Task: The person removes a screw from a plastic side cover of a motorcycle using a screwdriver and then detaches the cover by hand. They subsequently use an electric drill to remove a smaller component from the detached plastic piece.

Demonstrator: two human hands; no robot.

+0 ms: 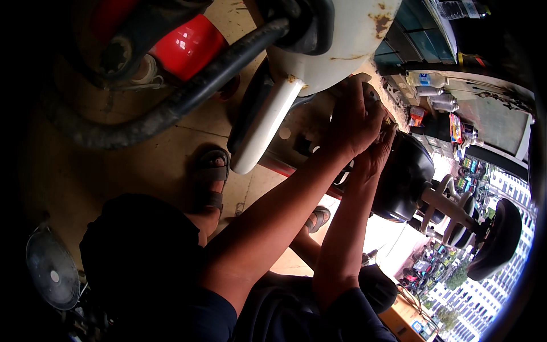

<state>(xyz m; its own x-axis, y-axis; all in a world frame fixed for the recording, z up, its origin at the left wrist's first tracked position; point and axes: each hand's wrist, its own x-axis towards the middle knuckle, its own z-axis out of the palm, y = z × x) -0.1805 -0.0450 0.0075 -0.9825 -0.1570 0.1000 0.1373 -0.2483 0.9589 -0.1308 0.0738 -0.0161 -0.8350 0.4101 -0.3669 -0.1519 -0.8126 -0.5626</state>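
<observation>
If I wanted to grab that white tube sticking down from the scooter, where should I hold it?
Probably around the middle of the white tube, coming from its open left side. It is a long, round bar slanting down to a rounded free end, so fingers can wrap around it there. Its top joins the rusty white body, and the left hand and right hand crowd the right side.

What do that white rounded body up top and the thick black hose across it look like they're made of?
The white rounded body looks like painted metal: glossy, with brown rust spots and chipped patches. The thick black hose looks like rubber, matte and dusty, bending in a smooth curve. Both hands, left hand and right hand, work just below the white body; what they grip is hidden.
</observation>
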